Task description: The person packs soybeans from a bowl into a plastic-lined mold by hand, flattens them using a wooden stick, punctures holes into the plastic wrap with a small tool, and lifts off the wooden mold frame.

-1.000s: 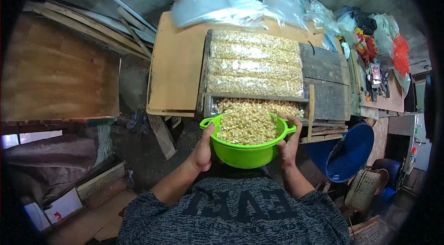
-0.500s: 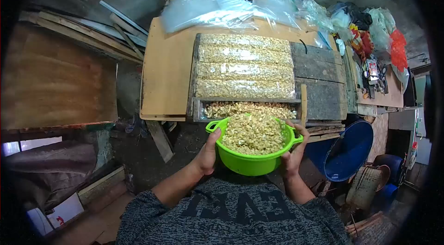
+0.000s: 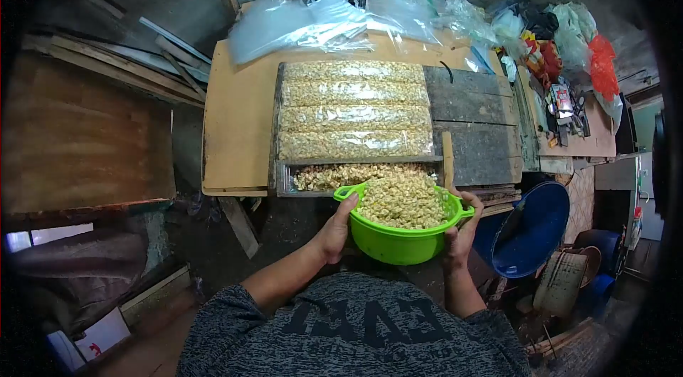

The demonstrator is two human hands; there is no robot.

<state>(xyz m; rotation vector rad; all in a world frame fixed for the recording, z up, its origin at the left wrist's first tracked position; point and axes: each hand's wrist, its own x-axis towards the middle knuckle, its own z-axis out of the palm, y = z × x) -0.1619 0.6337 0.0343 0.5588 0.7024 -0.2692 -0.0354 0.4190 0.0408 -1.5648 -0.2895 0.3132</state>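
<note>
A bright green plastic basin is held up in front of my chest, heaped with pale yellowish chopped pieces. My left hand grips its left side by the handle, thumb on the rim. On the right side, my right hand is wrapped round the other handle. Just beyond the basin stands a wooden frame with several long rows of similar pieces under shiny clear plastic. Its nearest trough holds loose pieces, partly hidden behind the basin.
The frame lies on a tan tabletop beside dark wooden boards. Clear plastic sheets lie along the back. A short wooden stick stands at the frame's right corner. A blue barrel sits at the right, planks at the left.
The basin and both hands have shifted slightly right relative to the frame. My view has turned a little, so the table appears farther left. Both hands keep their hold.
</note>
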